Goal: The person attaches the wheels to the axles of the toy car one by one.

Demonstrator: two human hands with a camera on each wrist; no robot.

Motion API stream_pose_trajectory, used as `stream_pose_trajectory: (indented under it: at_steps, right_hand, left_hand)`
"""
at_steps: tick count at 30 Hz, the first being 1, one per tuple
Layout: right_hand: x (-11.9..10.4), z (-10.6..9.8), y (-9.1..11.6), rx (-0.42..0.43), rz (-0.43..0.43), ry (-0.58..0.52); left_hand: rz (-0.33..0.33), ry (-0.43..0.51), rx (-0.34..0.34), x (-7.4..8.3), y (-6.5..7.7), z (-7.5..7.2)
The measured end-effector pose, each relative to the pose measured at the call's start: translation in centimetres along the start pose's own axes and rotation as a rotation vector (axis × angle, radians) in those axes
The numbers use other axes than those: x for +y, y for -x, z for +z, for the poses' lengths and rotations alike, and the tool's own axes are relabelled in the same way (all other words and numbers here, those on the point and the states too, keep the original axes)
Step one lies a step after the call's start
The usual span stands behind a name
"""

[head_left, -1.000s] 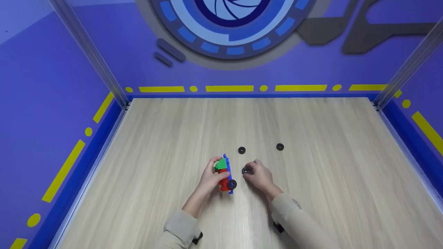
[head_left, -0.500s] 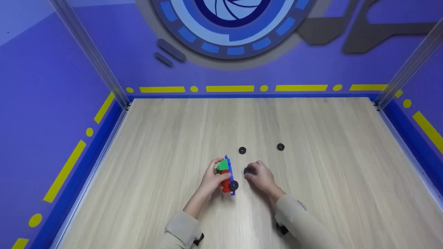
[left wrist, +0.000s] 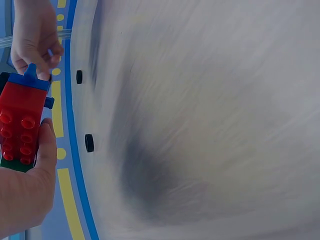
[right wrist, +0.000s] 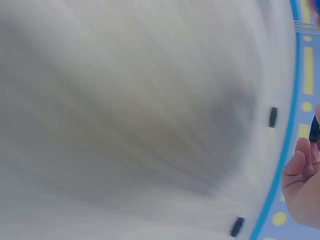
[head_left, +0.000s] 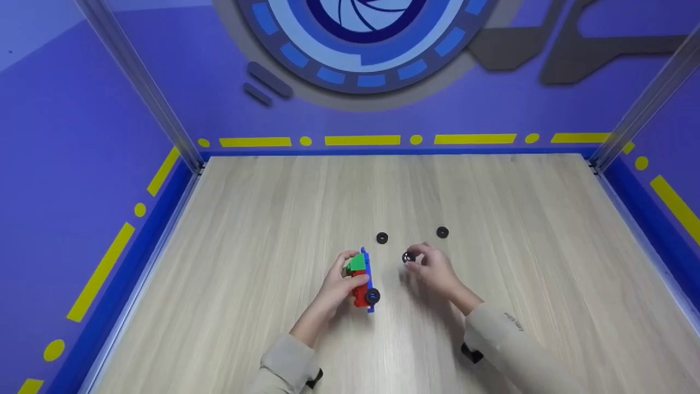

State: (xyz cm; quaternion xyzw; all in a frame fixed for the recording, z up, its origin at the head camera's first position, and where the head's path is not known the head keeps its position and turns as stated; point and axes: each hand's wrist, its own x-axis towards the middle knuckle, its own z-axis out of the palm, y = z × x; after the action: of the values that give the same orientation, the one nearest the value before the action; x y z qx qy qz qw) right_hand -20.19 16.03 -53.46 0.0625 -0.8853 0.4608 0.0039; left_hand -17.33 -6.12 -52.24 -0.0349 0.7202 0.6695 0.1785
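My left hand [head_left: 340, 282] grips a toy car [head_left: 360, 287] built of red, green and blue bricks, tipped on its side so its blue base faces right. One black wheel [head_left: 372, 296] is on the base's near end. In the left wrist view, red studs [left wrist: 27, 123] show on the car's body. To the right, my right hand [head_left: 435, 269] pinches a loose black wheel [head_left: 408, 257] between thumb and fingers, apart from the car. That wheel [right wrist: 314, 129] shows edge-on in the right wrist view, partly cut off by the frame.
Two more black wheels lie flat on the wooden table [head_left: 262, 219] beyond the hands: one wheel [head_left: 382, 238] ahead of the car, another wheel [head_left: 442, 232] farther right. Blue-purple panels [head_left: 350, 117] with yellow marks wall the table at the back and sides.
My right hand has moved right and slightly away from me with its wheel, widening the gap to the car. The left hand and car have shifted slightly right.
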Motion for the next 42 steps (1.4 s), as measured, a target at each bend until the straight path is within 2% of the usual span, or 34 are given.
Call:
stream_pose_trajectory:
  at_steps: [7, 16, 25, 29, 34, 39, 42]
  right_hand:
    - [-1.8, -1.6, -0.2, -0.019, -0.072, 0.021]
    - [-3.3, -1.7, 0.1, -0.010, -0.173, 0.041]
    - [-4.4, -1.4, 0.7, -0.044, -0.307, 0.045]
    - [-4.8, -1.3, 1.0, -0.057, -0.335, 0.054]
    - [-5.0, -1.0, 1.4, -0.050, -0.380, 0.067]
    - [-4.9, -0.6, 1.7, -0.013, -0.437, 0.079]
    - [-4.8, -0.3, 2.0, 0.001, -0.451, 0.086]
  left_hand:
    - [0.014, -0.012, -0.031, 0.1, 0.2, 0.1]
    - [-0.004, -0.023, -0.056, 0.5, 0.2, 0.5]
    - [0.003, -0.056, -0.087, 3.2, 2.3, 1.0]
    - [0.010, -0.080, -0.093, 3.6, 2.6, 1.1]
    - [0.011, -0.066, -0.110, 3.5, 2.5, 1.2]
    - [0.029, -0.037, -0.132, 1.8, 1.3, 1.3]
    - [0.045, -0.031, -0.145, 1.8, 1.4, 1.4]
